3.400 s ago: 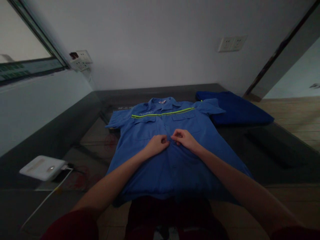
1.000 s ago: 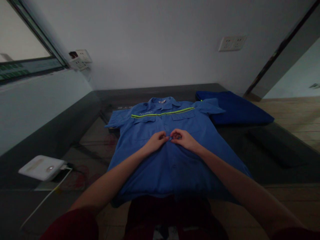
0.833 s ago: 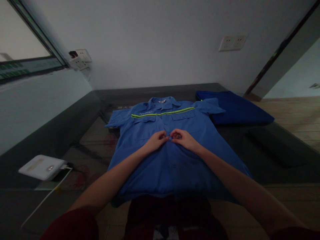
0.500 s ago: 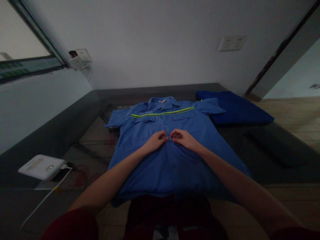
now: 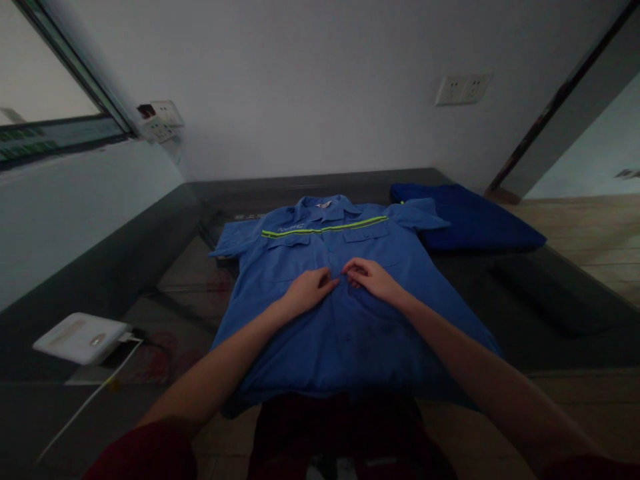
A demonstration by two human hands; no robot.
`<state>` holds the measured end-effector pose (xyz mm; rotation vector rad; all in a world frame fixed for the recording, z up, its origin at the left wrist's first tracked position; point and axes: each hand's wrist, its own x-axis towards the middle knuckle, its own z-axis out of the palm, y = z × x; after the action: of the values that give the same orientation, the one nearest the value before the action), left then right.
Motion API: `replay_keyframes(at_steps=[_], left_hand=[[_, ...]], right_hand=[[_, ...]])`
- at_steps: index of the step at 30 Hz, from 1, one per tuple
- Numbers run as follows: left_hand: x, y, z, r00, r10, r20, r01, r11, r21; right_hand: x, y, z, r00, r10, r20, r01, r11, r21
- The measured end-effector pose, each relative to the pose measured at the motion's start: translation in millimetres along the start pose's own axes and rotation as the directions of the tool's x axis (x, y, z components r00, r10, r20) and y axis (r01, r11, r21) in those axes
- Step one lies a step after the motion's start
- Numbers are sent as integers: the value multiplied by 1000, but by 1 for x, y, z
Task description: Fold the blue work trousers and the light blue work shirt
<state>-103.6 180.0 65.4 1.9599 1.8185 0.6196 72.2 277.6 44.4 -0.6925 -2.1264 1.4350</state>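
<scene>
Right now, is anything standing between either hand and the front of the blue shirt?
Nothing visible does. The left hand and right hand are both at the front of the blue shirt. The white device lies to the left, the deep blue item to the right, away from both hands.

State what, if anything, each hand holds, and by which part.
It cannot be told: the left hand and right hand are at the front opening of the blue shirt, below the chest stripe, but dimness hides whether either pinches it.
</scene>
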Motion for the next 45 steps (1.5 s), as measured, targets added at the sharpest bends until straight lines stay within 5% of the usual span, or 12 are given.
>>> replay_keyframes(at_steps=[4,8,12,15,23,31,45], left_hand=[[-11,-16,-12,995,53,-87,-37,985,169],[-32,-53,-27,987,-43,-156,103,911,399],[-46,-91,-36,969,-169,-181,239,831,503],[-44,-106,-39,967,-217,-132,254,818,516],[-17,-126,-47,973,-206,-100,226,794,564],[21,-152,-58,980,-184,-76,195,806,559],[52,-177,-65,994,-89,-57,106,836,539]], right_hand=[[-12,-3,-18,988,-110,-106,70,942,-328],[-28,9,-48,975,-190,-112,69,748,-660],[-37,35,-74,984,-107,-140,-63,529,-846],[-38,49,-83,990,-1,-139,-123,455,-882],[-18,55,-87,982,108,-154,-183,364,-913],[21,63,-101,975,158,-158,-206,359,-910],[52,76,-116,989,76,-129,-148,386,-911]])
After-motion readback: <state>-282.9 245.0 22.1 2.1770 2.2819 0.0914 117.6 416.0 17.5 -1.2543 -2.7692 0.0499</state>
